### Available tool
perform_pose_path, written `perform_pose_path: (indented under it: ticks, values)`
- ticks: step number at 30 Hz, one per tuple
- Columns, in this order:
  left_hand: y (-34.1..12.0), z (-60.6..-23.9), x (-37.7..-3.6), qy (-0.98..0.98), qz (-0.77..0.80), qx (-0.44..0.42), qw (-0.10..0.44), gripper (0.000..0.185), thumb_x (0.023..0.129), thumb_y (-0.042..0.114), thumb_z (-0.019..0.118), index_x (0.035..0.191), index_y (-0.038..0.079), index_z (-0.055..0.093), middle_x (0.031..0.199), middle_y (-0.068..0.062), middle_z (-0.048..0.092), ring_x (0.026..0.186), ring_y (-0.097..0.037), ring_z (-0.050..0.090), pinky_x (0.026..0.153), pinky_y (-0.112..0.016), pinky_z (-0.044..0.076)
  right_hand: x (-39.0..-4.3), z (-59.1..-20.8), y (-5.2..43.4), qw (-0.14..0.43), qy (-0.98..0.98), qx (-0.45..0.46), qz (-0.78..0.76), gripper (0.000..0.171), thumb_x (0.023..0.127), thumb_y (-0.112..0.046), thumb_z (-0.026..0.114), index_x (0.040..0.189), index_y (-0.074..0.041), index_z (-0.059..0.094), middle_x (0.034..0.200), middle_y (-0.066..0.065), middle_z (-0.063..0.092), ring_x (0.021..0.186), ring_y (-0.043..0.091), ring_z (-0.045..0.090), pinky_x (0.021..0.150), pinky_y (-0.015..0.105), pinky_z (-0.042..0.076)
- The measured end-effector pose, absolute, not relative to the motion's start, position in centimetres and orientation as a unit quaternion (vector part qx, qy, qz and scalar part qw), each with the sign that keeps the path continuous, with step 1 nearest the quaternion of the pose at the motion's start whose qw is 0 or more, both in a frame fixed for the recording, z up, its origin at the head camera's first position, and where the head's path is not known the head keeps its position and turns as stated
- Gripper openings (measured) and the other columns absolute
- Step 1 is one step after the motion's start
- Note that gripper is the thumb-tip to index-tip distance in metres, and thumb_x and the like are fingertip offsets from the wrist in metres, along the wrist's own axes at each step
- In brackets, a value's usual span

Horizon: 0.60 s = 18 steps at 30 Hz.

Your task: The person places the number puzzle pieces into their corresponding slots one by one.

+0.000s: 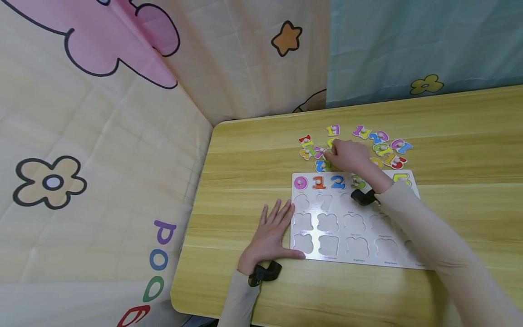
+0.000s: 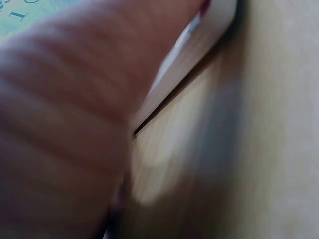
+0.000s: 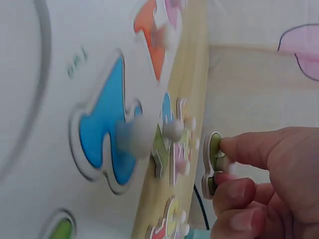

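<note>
A white number puzzle board (image 1: 341, 234) lies on the table, its top row holding a pink 0 (image 1: 300, 183), an orange 1 (image 1: 318, 183), a blue 2 (image 1: 337, 182) and other numbers. My left hand (image 1: 269, 236) rests with spread, straight fingers at the board's left edge, the thumb along its lower left corner. Beyond the top edge, my right hand (image 1: 350, 156) is over the loose pieces. Thumb and fingers pinch a green puzzle piece (image 3: 215, 147) in the right wrist view; the fingers partly hide its shape.
Several loose two-digit pieces lie behind the board, among them a 17 (image 1: 333, 130) and a 15 (image 1: 396, 161). Below the top row are unfilled recesses. Printed curtains (image 1: 245, 59) stand behind and left of the wooden table (image 1: 461, 150).
</note>
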<state>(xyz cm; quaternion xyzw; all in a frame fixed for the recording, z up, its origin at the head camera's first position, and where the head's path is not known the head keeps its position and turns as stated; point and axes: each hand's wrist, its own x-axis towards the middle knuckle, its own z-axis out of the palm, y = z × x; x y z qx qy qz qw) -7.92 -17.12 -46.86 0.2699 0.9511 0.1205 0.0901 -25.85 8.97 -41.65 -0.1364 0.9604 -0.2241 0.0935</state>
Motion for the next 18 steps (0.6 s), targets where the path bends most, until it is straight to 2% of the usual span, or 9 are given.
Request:
perform_pose_path:
  ticks: [4,12,18]
  values:
    - [-17.1,-46.7,-7.8,0.951,0.116,0.273,0.084,0.123,0.066,0.075,0.066,0.153,0.010,0.008,0.159,-0.004,0.005,0.143,-0.026,-0.007,0.112,-0.052,-0.007,-23.9,-42.0,7.8,0.071,0.951,-0.196,-0.229,0.026,0.093,-0.030,0.060,0.080,-0.008,0.050,0.058,0.003,0.046,0.050,0.020,0.045,0.043,0.028,0.026]
    - [-17.3,-46.7,-7.9,0.950,0.120,0.278,0.081,0.122,0.067,0.074,0.066,0.153,0.009,0.009,0.159,-0.005,0.005,0.143,-0.028,-0.004,0.111,-0.053,-0.006,-20.5,-42.6,5.6,0.066,0.922,-0.310,-0.223,0.021,0.090,-0.026,0.065,0.081,-0.013,0.050,0.055,-0.003,0.045,0.047,0.015,0.042,0.042,0.028,0.027]
    - [-17.4,-46.9,-8.0,0.950,0.115,0.279,0.079,0.123,0.067,0.075,0.065,0.153,0.009,0.008,0.159,-0.004,0.004,0.143,-0.027,-0.005,0.111,-0.053,-0.007,-19.0,-42.8,4.5,0.104,0.907,-0.348,-0.214,0.023,0.087,-0.028,0.067,0.078,-0.016,0.051,0.057,-0.005,0.045,0.051,0.014,0.044,0.044,0.028,0.029]
